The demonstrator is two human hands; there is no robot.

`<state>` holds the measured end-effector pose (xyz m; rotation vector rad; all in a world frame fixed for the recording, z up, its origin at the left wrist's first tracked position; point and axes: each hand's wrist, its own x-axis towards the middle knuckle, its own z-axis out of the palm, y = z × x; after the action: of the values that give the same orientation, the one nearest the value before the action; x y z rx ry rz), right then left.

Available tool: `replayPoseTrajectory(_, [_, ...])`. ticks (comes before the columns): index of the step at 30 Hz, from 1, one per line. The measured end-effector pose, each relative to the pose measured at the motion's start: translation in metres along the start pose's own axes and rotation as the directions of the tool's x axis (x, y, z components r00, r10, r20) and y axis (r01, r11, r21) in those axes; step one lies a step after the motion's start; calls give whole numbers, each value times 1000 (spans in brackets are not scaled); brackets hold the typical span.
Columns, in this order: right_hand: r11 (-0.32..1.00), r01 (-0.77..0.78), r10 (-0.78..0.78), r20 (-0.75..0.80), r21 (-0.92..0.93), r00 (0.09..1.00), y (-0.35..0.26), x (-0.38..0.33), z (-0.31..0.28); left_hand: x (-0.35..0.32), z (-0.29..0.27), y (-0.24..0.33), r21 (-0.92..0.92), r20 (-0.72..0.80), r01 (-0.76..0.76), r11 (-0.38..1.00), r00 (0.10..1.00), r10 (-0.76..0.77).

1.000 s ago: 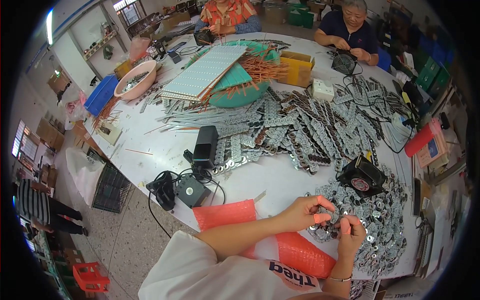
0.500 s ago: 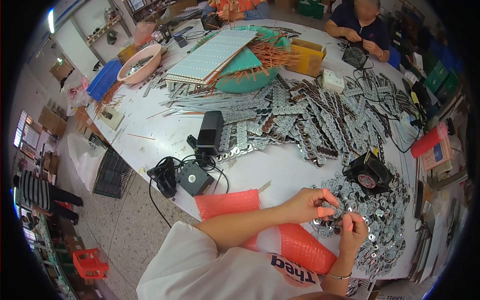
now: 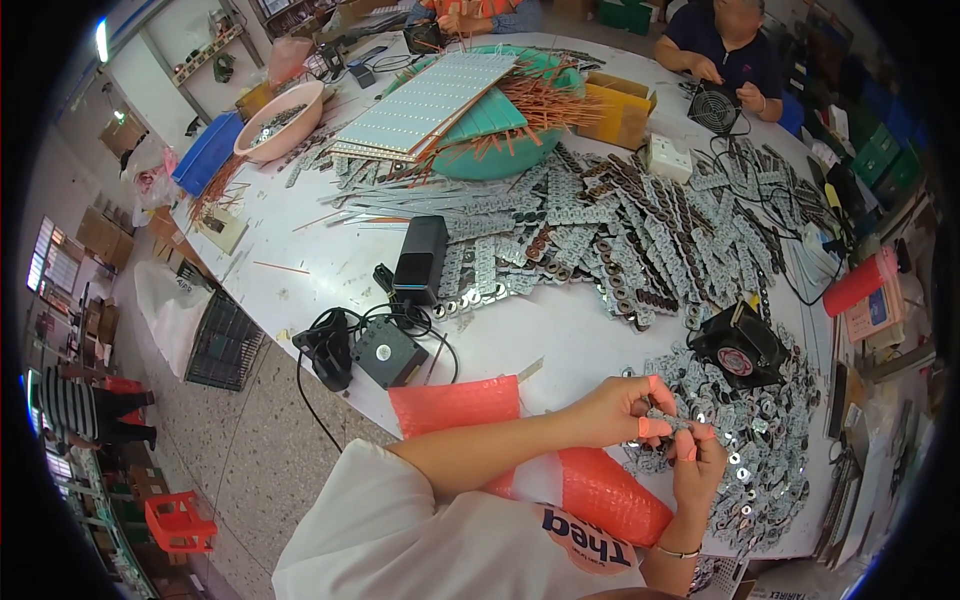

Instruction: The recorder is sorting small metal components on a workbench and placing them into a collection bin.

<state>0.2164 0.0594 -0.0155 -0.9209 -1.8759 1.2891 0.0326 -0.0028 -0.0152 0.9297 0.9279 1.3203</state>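
Note:
My left hand (image 3: 625,410), with orange covers on its fingertips, pinches a short grey strip of small round-holed parts (image 3: 665,414). At the strip's near end, my right hand (image 3: 700,460) closes its covered thumb and finger on it too. Its exact shape is partly hidden by the fingers. Under and beyond both hands spreads a heap of small grey and shiny ring-like pieces (image 3: 765,480). A square black fan (image 3: 738,346) with a red centre rests on this heap, just past my hands. Red bubble wrap (image 3: 615,495) lies beneath my forearms at the table edge.
Long grey strips (image 3: 560,240) cover the table's middle. Behind them a green basin (image 3: 500,160) bears white panels (image 3: 430,100) and thin brown strips. Left stand a black box-shaped device (image 3: 420,260) and a cabled black unit (image 3: 388,352). Two people sit across the table.
My fingertips have drawn closer together, and the grey strip now shows between them. My right hand has shifted slightly left. The person across at right has moved a hand apart from the other.

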Motion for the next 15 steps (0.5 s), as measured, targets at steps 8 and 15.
replayPoseTrajectory(8, [851, -222, 133, 213, 476, 968, -8, -5, -4, 0, -1, 14, -215, 255, 343, 914, 923, -287])
replayPoseTrajectory(15, [897, -205, 221, 4, 392, 975, -1, -3, -2, 1, 4, 3, 182, 91, -313, 932, 949, 301])
